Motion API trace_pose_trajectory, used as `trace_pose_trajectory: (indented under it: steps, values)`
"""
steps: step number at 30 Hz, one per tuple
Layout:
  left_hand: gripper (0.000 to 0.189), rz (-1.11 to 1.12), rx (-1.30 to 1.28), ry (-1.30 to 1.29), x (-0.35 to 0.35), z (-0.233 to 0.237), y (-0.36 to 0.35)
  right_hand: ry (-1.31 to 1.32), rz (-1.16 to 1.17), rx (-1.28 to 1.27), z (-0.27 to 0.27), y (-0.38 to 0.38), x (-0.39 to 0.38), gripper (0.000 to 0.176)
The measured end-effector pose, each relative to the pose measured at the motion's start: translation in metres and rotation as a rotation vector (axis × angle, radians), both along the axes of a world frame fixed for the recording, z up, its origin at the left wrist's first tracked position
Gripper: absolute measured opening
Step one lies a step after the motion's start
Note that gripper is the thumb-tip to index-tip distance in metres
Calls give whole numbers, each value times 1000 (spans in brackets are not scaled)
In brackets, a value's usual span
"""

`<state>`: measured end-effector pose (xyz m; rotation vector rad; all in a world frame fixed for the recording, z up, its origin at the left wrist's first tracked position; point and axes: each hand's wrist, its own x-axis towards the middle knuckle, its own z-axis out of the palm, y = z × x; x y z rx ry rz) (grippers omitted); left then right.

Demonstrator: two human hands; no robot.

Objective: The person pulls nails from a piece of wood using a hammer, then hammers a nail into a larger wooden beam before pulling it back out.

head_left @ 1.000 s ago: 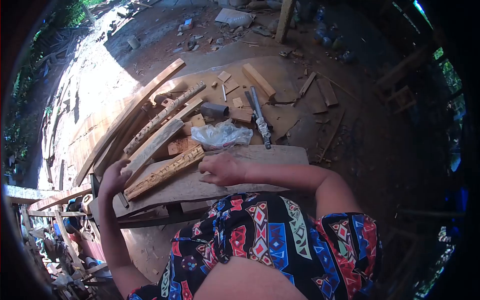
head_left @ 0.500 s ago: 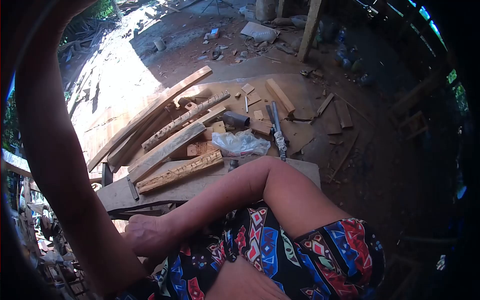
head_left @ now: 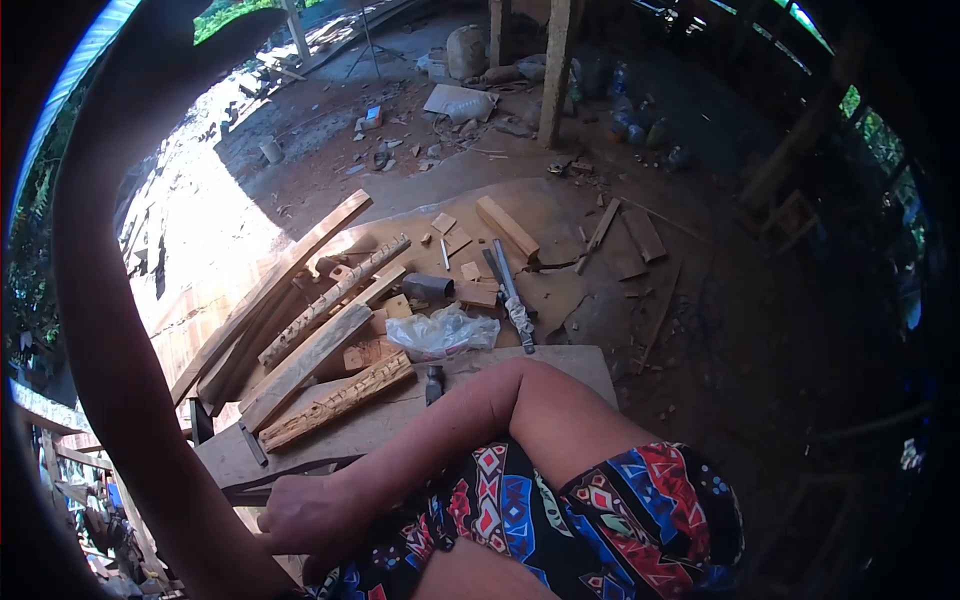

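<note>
Person's left hand point(head_left: 190, 48) is raised high past the table's point(head_left: 500, 390) left end, too dark to tell how open it is or whether it grips anything. A thin dark strip point(head_left: 253, 445) lies at the table's left edge. The right hand point(head_left: 305, 513) is loosely curled off the near edge; I can't see if it holds anything. Notched wood point(head_left: 338, 402) slants across the table's left half, near a dark metal piece point(head_left: 434, 384) toward the far edge.

Black short-sleeved fabric top point(head_left: 515, 510), printed with red, blue and white diamonds and triangles; right sleeve point(head_left: 655, 515) patterned alike.
</note>
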<state>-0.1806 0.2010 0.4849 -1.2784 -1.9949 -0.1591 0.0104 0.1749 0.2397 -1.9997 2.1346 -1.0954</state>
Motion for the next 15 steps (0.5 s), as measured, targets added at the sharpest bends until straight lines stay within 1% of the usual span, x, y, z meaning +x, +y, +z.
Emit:
trace_pose_trajectory:
  steps: [1,2,3,5,6,7,8,9,10,11,12,14,15]
  values:
    - [39,-8,-36,-26,10,-2,6,-26,-9,69,3,-1,7,57]
    - [39,-30,-75,-52,20,-5,15,-38,-60,77,7,1,11,50]
    - [39,-97,-71,-45,22,-7,21,-16,-133,39,0,-5,10,46]
    - [39,-21,-44,-126,12,-12,24,7,-260,-6,-3,-3,-1,43]
    - [39,-66,-53,-127,8,-14,29,-36,-273,-112,-2,3,-5,40]
    - [38,-61,-68,-94,4,-16,33,-76,-273,-219,-1,6,-8,38]
    - [37,-52,-80,-60,2,-18,37,-77,-302,-225,-4,5,-14,38]
    - [36,-24,-90,-21,3,-20,45,-77,-401,-214,-11,2,-24,36]
    - [36,-60,-90,-21,-1,-23,50,-77,-506,-199,-19,1,-33,34]
    - [37,-75,-74,-117,-8,-26,57,-11,-597,-283,-23,6,-37,31]
    - [37,-86,-63,-214,-15,-28,66,-8,-632,-283,-26,7,-36,31]
    - [37,-165,-57,-254,-11,-34,88,2,-586,-215,-22,13,-24,27]
    - [36,-217,-81,-284,-5,-35,98,12,-561,-242,-25,17,-17,26]
